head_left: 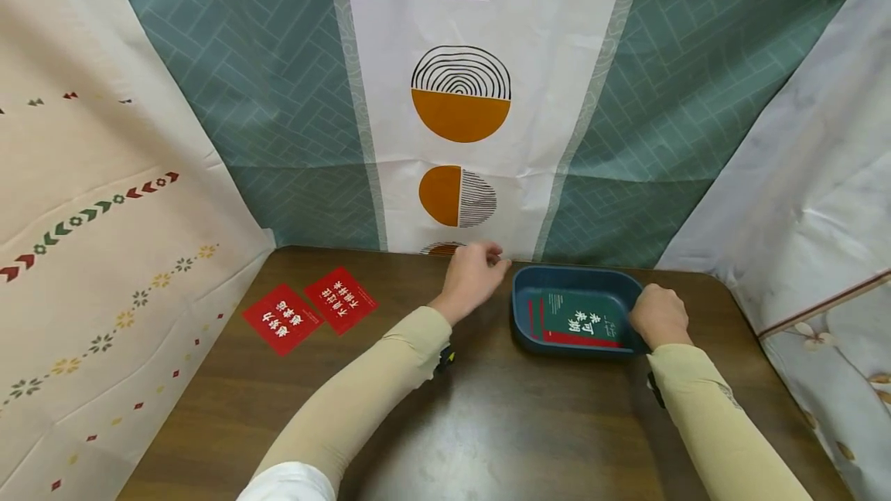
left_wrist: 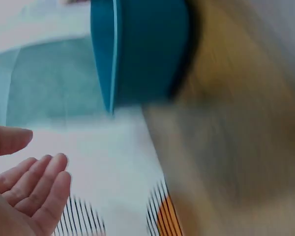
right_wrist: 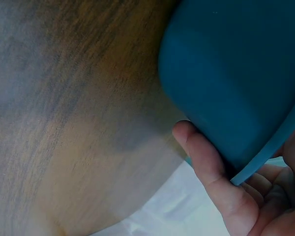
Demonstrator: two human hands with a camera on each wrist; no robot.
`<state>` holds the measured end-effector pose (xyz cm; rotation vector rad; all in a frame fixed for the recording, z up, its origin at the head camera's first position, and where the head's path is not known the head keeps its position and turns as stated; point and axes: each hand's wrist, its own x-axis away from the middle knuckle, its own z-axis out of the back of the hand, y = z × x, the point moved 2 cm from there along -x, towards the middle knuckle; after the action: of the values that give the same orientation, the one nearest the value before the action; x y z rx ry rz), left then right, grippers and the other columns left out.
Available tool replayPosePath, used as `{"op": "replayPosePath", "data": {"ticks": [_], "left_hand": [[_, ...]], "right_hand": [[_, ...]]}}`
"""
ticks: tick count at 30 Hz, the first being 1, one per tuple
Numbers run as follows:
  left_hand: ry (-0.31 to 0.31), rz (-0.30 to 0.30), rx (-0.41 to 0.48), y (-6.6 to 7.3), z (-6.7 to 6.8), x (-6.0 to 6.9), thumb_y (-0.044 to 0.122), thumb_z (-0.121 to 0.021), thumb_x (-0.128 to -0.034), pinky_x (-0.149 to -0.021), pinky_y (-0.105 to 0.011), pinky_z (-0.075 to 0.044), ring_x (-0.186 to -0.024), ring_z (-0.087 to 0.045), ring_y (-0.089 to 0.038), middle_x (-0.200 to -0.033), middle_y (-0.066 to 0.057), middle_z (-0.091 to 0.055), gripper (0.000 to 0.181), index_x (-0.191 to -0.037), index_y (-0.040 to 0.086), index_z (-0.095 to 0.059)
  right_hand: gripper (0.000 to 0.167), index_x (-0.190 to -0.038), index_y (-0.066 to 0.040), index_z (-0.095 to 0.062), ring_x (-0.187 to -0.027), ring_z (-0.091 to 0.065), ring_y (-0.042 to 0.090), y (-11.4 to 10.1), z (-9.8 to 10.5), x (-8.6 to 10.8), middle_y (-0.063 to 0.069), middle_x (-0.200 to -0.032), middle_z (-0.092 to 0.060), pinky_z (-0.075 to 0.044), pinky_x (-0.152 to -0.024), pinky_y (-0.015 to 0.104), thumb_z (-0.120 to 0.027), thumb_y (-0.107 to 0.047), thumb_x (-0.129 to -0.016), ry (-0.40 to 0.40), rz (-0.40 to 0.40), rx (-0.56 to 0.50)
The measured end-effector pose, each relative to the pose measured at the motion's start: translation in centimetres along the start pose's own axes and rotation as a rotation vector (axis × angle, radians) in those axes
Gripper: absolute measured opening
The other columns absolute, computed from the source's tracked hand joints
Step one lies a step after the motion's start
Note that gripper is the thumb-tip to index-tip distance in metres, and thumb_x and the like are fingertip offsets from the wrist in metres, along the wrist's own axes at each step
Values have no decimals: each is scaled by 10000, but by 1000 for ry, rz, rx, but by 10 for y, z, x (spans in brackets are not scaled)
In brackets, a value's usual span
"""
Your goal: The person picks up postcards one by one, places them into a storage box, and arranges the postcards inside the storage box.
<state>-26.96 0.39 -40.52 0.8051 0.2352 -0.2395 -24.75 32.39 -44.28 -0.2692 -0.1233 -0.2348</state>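
A dark blue rectangular tray with rounded corners [head_left: 578, 274] stands at the right of the table. Inside it lies a green card [head_left: 581, 317], over a red card [head_left: 592, 341] whose edges show. My right hand [head_left: 660, 316] grips the tray's right end; in the right wrist view the thumb [right_wrist: 206, 162] presses the outer wall below the rim. Left of the tray, my left hand [head_left: 472, 278] hovers apart from it, holding nothing. The left wrist view shows its fingers [left_wrist: 54, 196] loosely extended and the thumb spread away.
Two red cards with white lettering, one [head_left: 281, 318] nearer and one [head_left: 341, 300] farther back, lie on the left of the brown wooden table [head_left: 473, 424]. Patterned cloths [head_left: 292, 99] hang behind the table and along both sides.
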Motion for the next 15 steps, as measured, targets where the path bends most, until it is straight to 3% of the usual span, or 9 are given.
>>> {"op": "replayPosePath", "data": {"ticks": [4, 8, 12, 15], "left_hand": [[106, 37, -19, -36, 35, -3, 329, -663, -849, -690, -275, -524, -751, -636, -84, -850, 44, -697, 238, -1003, 148, -680], [175, 79, -73, -73, 70, -3, 347, -695, -822, -709, -325, -510, -778, -626, -146, -886, -11, -699, 283, -1007, 136, -660], [201, 117, -141, -108, 98, 0, 351, -736, -784, -760, -373, -499, -844, -604, -226, -955, -78, -677, 354, -1023, 106, -644], [173, 176, -169, -135, 113, 4, 358, -762, -759, -821, -405, -492, -938, -583, -266, -1039, -105, -641, 447, -1080, 79, -621]], "right_hand": [[371, -991, 182, -552, -755, -589, 468, -1, -2, 1, 383, -952, -588, -512, -560, 519, -577, -122, -780, 8, 0, -7], [390, -997, 193, -544, -768, -590, 482, -2, -1, 1, 395, -959, -581, -513, -568, 526, -582, -124, -772, 14, -1, -7], [409, -1006, 198, -537, -776, -589, 488, -1, -1, 0, 402, -962, -577, -510, -567, 523, -591, -128, -765, 17, -2, -7], [408, -1009, 196, -538, -778, -591, 486, -1, -1, -1, 401, -964, -578, -509, -570, 524, -589, -129, -767, 21, -3, -5]]}}
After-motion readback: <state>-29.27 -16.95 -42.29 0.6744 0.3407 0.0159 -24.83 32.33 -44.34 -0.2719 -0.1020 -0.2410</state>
